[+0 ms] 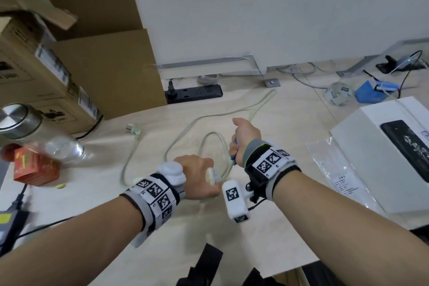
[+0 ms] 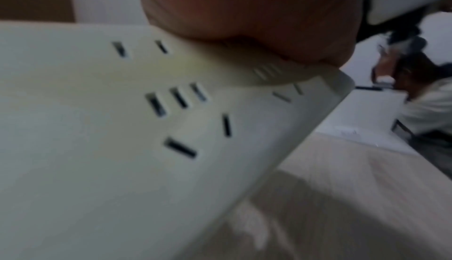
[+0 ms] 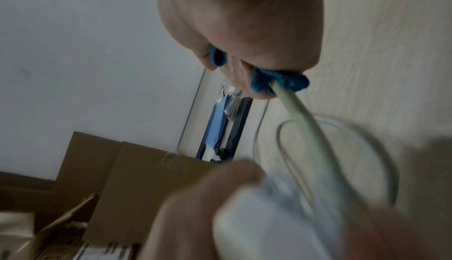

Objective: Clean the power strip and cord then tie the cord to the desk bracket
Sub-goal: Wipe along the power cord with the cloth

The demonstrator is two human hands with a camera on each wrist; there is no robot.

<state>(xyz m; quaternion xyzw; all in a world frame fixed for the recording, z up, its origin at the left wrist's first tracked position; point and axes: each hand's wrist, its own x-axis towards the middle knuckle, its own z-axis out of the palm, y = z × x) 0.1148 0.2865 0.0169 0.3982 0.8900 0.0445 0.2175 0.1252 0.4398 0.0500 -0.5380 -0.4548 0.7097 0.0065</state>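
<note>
Mid-frame: left hand [image 1: 198, 176] grips the white power strip [image 2: 122, 128] as anchor, so right hand [image 1: 245, 137] can pinch blue cloth [image 3: 278, 82] around cord [image 3: 300, 113] for wiping.

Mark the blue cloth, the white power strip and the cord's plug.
blue cloth [image 3: 291, 82], right wrist view, bunched fold around the cord.
white power strip [image 2: 97, 128], left wrist view, socket face.
plug [image 1: 134, 129], head view, plug body.

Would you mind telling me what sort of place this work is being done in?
Probably an office or storeroom desk: a pale wood desktop against a white wall, stacked cardboard boxes, and a black power strip by metal desk brackets.
</note>
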